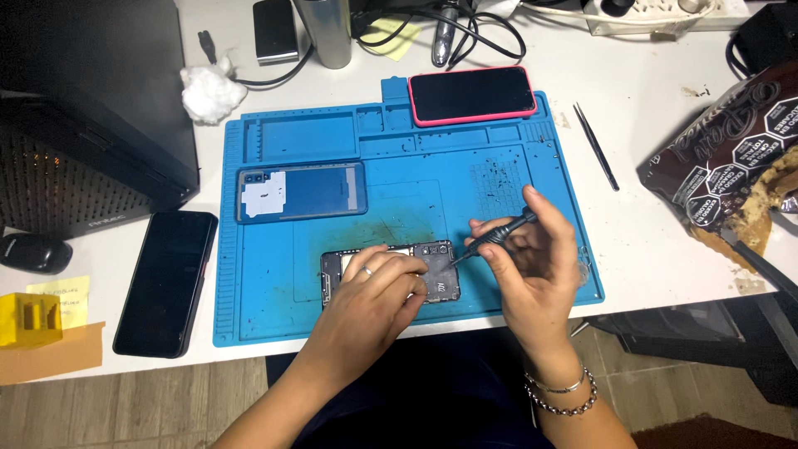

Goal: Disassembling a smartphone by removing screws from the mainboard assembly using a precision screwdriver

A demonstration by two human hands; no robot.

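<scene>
Counting intact phones: two, one in a pink case (471, 94) and one black (165, 281). One opened phone (432, 270). One detached back cover (301, 191). One blue repair mat (274, 274). One screwdriver (499, 234). One pair of tweezers (595, 145). Two hands showing: left hand (374, 295), right hand (532, 266). One cotton wad (210, 90).

A blue work mat (266, 316) lies on the white surface (648, 125). At its top edge rests a phone in a pink case (471, 95), screen dark. A detached back cover (301, 192) lies on the mat's left part. Left of the mat lies a black phone (165, 281), beside a black box (83, 108). A wad of cotton (211, 91) sits above the mat. Tweezers (595, 145) lie to the right, near a dark crumpled bag (731, 158). A yellow block (27, 318) stands at the far left.
</scene>
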